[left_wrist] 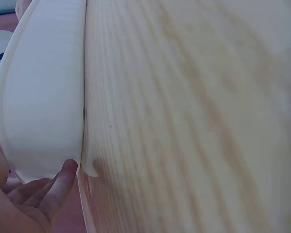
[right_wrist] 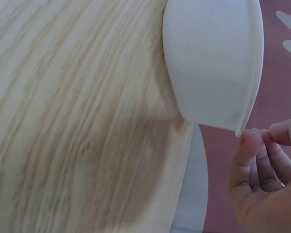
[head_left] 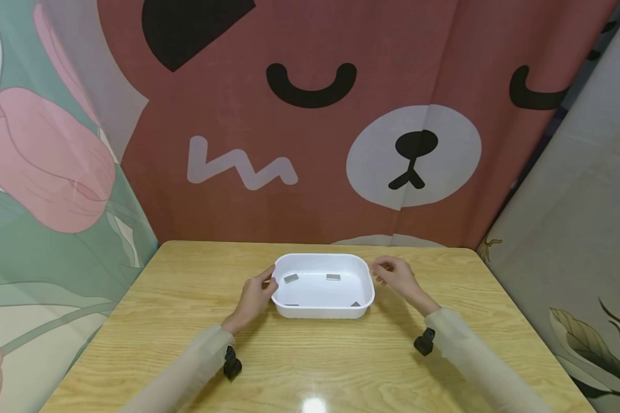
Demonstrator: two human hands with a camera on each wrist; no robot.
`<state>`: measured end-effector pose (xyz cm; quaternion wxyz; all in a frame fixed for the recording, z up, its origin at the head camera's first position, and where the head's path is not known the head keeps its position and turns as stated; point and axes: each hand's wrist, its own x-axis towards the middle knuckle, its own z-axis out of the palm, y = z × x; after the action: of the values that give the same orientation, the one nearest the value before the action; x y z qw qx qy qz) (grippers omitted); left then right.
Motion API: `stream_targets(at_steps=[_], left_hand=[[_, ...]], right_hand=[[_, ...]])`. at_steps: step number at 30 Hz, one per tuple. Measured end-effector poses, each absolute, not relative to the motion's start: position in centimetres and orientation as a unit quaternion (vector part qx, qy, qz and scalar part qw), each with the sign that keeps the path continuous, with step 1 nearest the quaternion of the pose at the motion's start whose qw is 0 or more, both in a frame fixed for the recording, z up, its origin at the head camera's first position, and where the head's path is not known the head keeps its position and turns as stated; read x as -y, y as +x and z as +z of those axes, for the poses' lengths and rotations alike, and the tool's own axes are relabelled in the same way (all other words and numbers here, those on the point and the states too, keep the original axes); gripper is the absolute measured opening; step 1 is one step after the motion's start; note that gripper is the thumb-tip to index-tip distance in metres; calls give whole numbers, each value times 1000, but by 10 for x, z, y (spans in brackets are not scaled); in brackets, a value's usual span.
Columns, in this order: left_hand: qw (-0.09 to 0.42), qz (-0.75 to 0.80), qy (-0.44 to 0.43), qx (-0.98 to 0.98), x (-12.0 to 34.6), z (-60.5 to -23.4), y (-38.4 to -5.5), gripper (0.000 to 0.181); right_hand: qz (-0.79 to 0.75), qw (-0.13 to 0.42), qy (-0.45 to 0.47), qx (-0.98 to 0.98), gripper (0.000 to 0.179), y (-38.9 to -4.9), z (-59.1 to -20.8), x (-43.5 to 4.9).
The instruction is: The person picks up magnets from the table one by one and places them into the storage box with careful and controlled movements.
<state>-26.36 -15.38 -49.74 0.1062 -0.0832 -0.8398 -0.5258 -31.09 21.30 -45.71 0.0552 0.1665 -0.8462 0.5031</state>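
Observation:
A white plastic tray (head_left: 322, 313) with rounded corners sits on the wooden table. Inside it lie several small, flat, silver-grey pieces: one rectangular piece (head_left: 333, 277) near the far wall, a tilted piece (head_left: 291, 279) at the left, and others partly hidden by the near wall. My left hand (head_left: 254, 299) grips the tray's left side, thumb at the rim and fingers along the outer wall (left_wrist: 43, 97). Just off the right rim is my right hand (head_left: 399, 277), fingers loosely curled, fingertips beside the tray's corner (right_wrist: 240, 128). Nothing shows between them.
The tray stands toward the far side of the wooden table (head_left: 310, 355). Behind the table hangs a curtain (head_left: 227, 212) with a bear face, and patterned cloths flank both sides. Each wrist carries a small black camera (head_left: 232, 365).

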Motion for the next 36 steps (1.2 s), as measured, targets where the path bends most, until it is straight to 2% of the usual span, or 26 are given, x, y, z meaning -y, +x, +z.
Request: stream_targets(at_steps=[20, 36], left_hand=[[100, -528, -77, 840, 154, -500, -265, 47], [105, -524, -83, 841, 155, -498, -265, 47]], right_hand=[[472, 36, 129, 871, 24, -316, -469, -240], [435, 55, 90, 894, 27, -322, -468, -261]])
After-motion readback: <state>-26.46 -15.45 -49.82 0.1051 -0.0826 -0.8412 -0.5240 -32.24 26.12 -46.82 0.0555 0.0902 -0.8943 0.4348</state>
